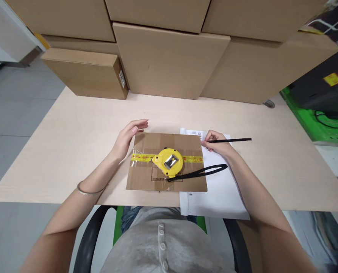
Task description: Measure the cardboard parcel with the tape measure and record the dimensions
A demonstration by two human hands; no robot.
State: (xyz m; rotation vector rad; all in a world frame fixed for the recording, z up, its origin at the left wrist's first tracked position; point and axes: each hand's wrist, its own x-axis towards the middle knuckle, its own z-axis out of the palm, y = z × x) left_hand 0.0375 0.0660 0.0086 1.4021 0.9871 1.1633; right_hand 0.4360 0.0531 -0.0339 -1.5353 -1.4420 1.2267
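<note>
A small cardboard box (142, 180) with yellow printed tape across it lies on the table in front of me. On top of it rests a yellow tape measure (160, 161), its black wrist strap (211, 170) trailing to the right. My left hand (130, 134) is at the box's far left corner, fingers stretched out and holding nothing. A slim black pen (233, 140) is pinched in my right hand (213, 139), over white sheets of paper (214, 201). The box covers part of the paper, which overhangs the table's front edge. The pen's tip is too small to make out.
Large cardboard boxes (169, 60) stand stacked along the table's back edge. A smaller brown carton (86, 74) sits at the back left. A metal-rimmed cable hole (269, 103) is at the back right. Beyond the table (58, 159), black equipment (322, 83) stands on a green surface.
</note>
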